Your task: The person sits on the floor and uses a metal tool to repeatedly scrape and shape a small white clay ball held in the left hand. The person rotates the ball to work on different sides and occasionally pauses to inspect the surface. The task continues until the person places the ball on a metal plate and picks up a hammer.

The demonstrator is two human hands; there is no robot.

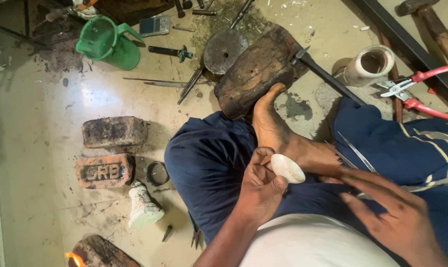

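I sit cross-legged on the floor in dark blue trousers. My left hand [260,184] grips a small white oval piece [287,168], holding it over my lap beside my bare foot [273,123]. To the right, my blurred right hand [394,210] holds thin metal tweezers [355,152] that point up and left toward the white piece. The foot rests against a dark wooden block [256,69].
Two bricks [110,148] lie at left, with a small white bottle [144,206] and a metal ring [157,173] near them. A green jug [107,42], a round metal disc [224,49], red-handled cutters [422,91], a white cup [370,64], a hammer [434,24] and a small flame [73,257] surround me.
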